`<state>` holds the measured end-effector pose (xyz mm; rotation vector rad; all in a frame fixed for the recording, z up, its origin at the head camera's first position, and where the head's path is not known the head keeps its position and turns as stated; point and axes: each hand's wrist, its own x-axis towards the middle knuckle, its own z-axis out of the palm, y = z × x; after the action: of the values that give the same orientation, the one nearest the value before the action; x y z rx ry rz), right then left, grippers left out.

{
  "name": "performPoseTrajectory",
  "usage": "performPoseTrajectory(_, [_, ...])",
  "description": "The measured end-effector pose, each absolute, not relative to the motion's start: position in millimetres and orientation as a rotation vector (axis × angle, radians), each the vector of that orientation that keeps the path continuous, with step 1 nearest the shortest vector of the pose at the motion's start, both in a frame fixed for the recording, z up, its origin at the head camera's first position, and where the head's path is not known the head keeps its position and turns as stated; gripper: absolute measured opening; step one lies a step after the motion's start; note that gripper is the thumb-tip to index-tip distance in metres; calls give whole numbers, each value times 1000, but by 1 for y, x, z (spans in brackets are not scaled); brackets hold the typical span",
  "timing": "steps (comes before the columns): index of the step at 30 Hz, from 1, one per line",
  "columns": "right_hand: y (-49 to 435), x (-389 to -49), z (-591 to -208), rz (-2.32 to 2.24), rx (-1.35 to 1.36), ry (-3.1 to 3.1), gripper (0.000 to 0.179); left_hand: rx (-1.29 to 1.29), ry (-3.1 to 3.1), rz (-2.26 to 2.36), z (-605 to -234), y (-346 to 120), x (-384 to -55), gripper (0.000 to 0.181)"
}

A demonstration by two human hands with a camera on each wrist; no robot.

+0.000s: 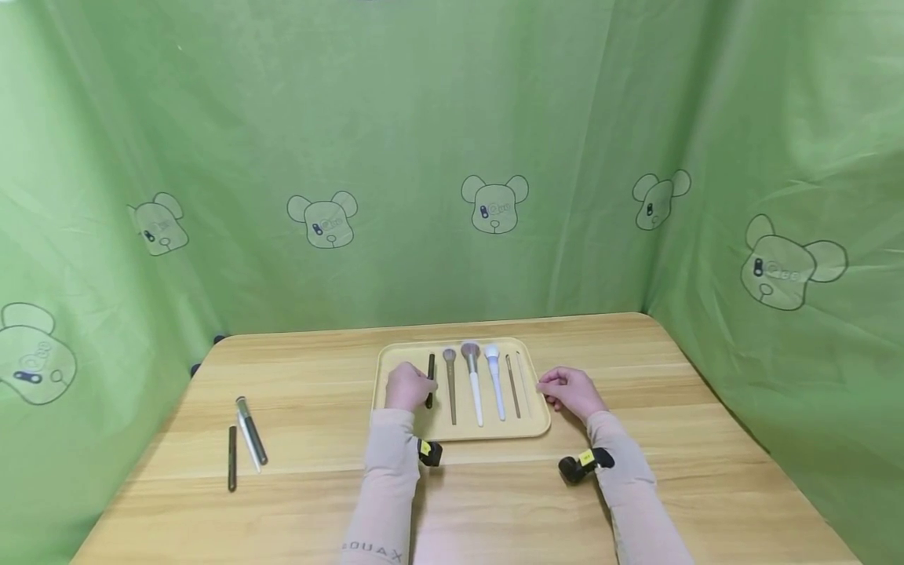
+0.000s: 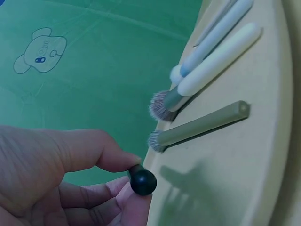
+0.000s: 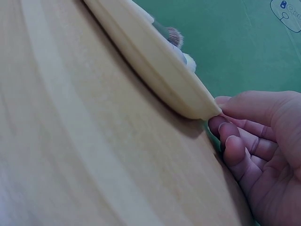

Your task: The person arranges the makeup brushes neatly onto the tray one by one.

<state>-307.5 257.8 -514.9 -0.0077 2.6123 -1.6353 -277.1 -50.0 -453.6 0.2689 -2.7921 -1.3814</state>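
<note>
My left hand (image 1: 410, 388) pinches a slim black pen-like stick (image 1: 431, 382) between thumb and fingers, over the left end of the beige tray (image 1: 462, 436). In the left wrist view, the rounded end of the stick points at the camera. Right of it, several makeup brushes lie side by side: a brown-handled brush (image 1: 452, 388), a large white-handled brush (image 1: 475, 384), a pale blue-white brush (image 1: 496, 384), a thin brown brush (image 1: 513, 388) and a very thin pale stick (image 1: 523, 383). At the tray's right edge, my right hand (image 1: 570, 390) pinches the rim with thumb and fingertips.
On the table's left side lie a black stick (image 1: 232, 459), a thin white stick (image 1: 249, 443) and a dark brush-like tool (image 1: 252, 431) with a silvery band. The wooden table (image 1: 494, 502) reaches back to a green curtain (image 1: 410, 267) on three sides.
</note>
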Motion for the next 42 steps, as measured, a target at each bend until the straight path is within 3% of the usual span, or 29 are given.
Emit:
performPoseTrajectory(11, [257, -308, -512, -1625, -20, 2623, 26, 279, -2842, -1268, -466, -39, -278, 24])
performPoseTrajectory(19, [256, -306, -511, -1620, -27, 2620, 26, 287, -2850, -1228, -473, -37, -278, 14])
performPoseTrajectory(42, [258, -306, -513, -1640, -32, 2604, 29, 312, -2896, -1147, -472, -30, -275, 10])
